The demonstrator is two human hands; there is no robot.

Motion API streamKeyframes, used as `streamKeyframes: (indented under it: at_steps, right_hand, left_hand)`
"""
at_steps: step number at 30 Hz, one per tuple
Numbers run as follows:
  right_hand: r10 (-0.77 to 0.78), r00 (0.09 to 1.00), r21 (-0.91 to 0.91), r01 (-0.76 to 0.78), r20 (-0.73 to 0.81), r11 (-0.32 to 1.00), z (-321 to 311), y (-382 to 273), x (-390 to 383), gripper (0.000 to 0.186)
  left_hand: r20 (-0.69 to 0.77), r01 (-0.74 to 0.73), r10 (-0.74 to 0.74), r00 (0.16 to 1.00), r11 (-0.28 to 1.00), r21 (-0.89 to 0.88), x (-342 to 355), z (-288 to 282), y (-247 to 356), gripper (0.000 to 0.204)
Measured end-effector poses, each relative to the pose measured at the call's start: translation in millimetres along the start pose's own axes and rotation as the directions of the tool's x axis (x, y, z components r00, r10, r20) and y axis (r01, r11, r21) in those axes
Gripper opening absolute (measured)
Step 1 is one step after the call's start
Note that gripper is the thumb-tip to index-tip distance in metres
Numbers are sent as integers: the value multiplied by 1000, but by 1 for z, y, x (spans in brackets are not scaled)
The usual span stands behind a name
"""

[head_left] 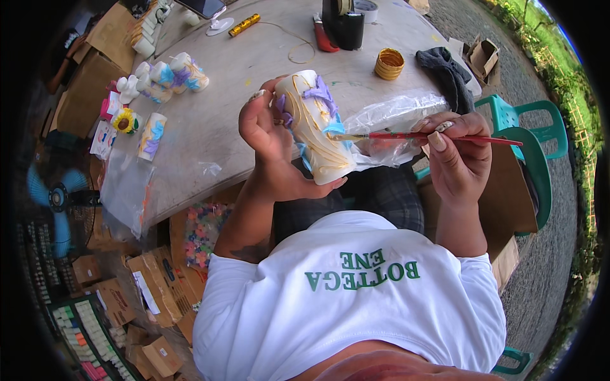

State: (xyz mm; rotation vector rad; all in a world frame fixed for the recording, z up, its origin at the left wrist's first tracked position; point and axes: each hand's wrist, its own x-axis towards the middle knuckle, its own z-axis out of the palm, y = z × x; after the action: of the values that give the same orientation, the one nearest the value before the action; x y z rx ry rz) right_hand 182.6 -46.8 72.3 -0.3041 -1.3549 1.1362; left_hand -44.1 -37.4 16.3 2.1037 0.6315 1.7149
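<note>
A white pillar candle (304, 127) is raised above the table's near edge, tilted, with its top leaning left. Raised gold-tinted swirls and purple and blue shapes decorate its side. My left hand (270, 149) grips it from the left, thumb beneath the base and fingers up behind the body. In my right hand (462, 149) is a slim red-handled paintbrush (387, 135), pinched between thumb and fingers. Its bristles point left and meet the candle's side near a blue shape. Farther back on the table stands a small open gold-coloured pot (389, 63).
Several similar candles (173, 77) sit at the table's left, with another decorated candle (152, 136) nearer and a sunflower ornament (124, 120). Clear plastic (410, 105) and a dark cloth (446, 75) lie right. A black tape dispenser (343, 26) stands behind. Green chairs (537, 168) flank the right.
</note>
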Motion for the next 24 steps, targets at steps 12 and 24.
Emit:
streamKeyframes:
  at_steps: [12,24]
  right_hand:
    - [6,1000,-16,-6,31,1000,-7,0,-5,15]
    - [5,1000,11,-5,21,1000,-5,7,-2,15]
  left_hand:
    - [-54,6,-7,999,1000,-24,-2,-2,-9,120]
    - [-128,0,-6,992,999,-53,-2,4,-6,121]
